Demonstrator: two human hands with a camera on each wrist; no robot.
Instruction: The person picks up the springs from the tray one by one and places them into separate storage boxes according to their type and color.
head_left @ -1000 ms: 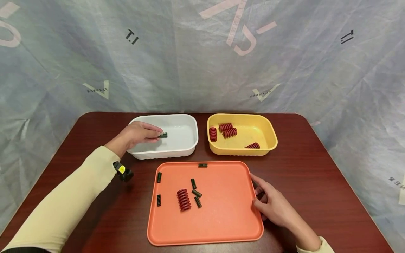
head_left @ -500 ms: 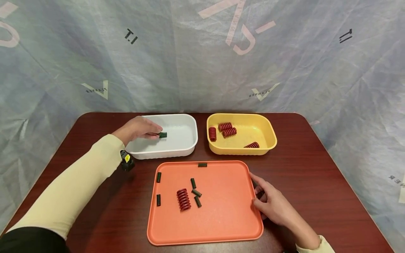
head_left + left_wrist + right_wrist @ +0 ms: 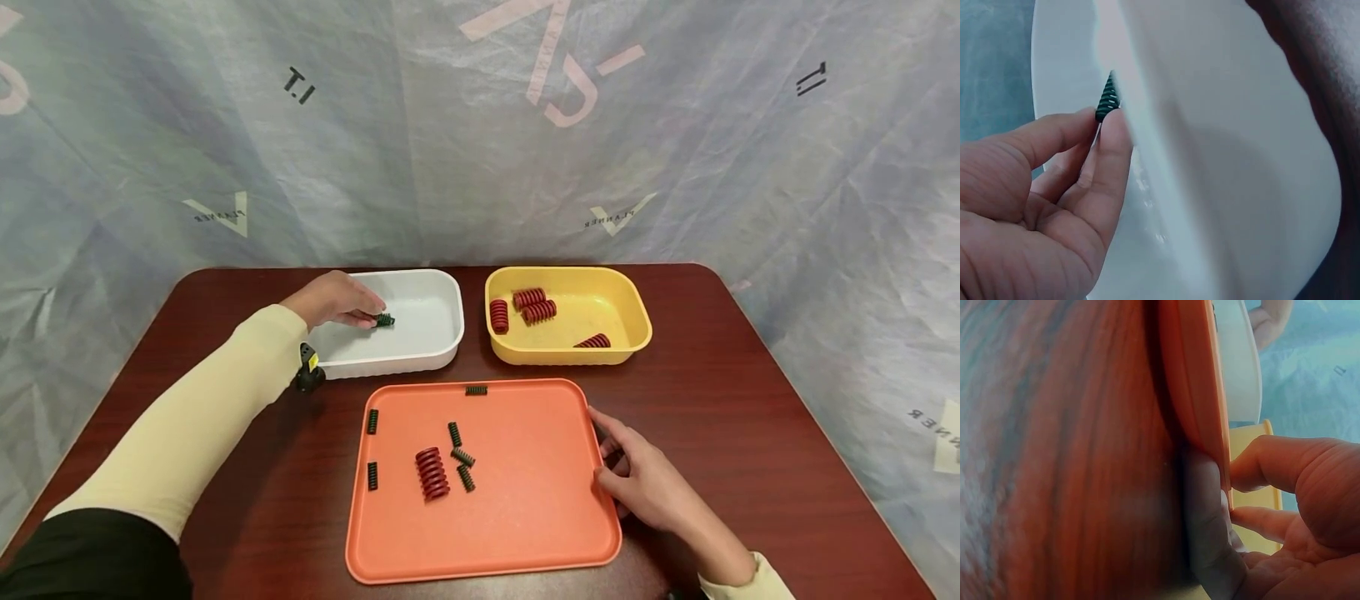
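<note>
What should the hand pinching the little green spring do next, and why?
I think the left hand should gently let the green spring go into the white bin. It pinches the spring over or inside that bin, and the yellow bin beside it shows only red springs, so green ones probably belong in the white one.

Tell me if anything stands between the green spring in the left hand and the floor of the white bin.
Nothing visible does. In the head view, the left hand pinches the green spring within the outline of the white bin, with nothing seen between it and the floor. The patch beneath the hand is hidden.
</note>
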